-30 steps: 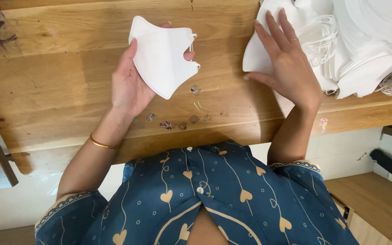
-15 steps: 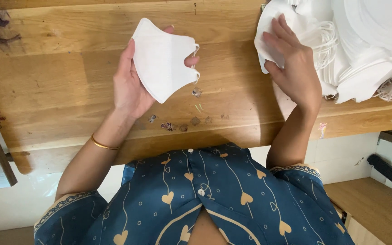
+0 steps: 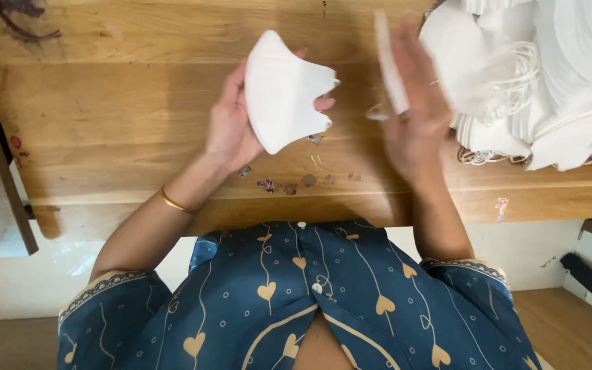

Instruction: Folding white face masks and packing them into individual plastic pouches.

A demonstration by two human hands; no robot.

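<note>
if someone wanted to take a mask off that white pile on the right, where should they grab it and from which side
Probably by a flat edge on the left side of the pile of masks, coming from the left. That side faces the right hand, while tangled ear loops lie on top and could snag. The left hand is already busy with a folded mask.

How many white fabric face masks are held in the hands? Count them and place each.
2: one folded white fabric mask in the left hand, one blurred white mask in the right hand. The pile beside holds more.

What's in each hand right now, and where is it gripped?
The left hand holds a folded white mask by its left edge, thumb in front. The right hand holds another white mask, blurred, by its lower part.
</note>
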